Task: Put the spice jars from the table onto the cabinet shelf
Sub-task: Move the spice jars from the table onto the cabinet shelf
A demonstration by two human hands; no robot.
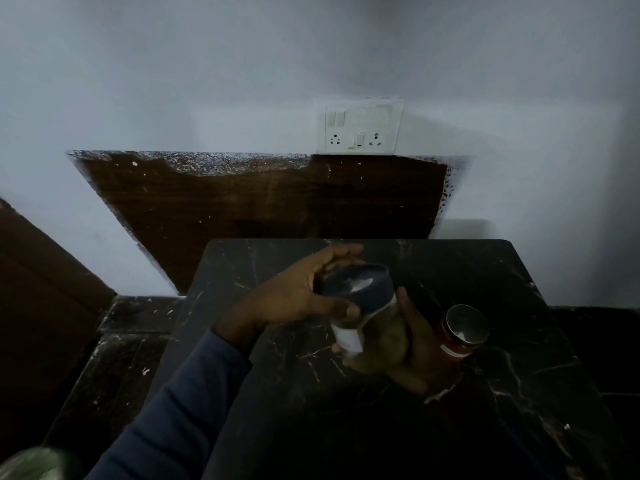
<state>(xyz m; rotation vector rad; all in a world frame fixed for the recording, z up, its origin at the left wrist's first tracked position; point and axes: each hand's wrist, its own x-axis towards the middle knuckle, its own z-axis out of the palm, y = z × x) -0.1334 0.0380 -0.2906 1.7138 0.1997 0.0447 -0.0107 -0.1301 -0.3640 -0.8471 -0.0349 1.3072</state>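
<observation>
Hands (294, 294) around blue-lidded jar (360, 289)

Near left: I see a long dark navy sleeve (180, 403), soft and creased, its cuff ending at the wrist, with the left hand (294, 292) bare. The right hand (415, 355) is also bare, and what looks like a thin pale band (440, 393) sits at its wrist. I cannot make out its sleeve in the dim light.

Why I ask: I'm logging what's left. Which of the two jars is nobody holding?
The red jar with the shiny metal lid, standing on the dark table. The blue-lidded jar is tilted, gripped by the left hand and right hand.
</observation>
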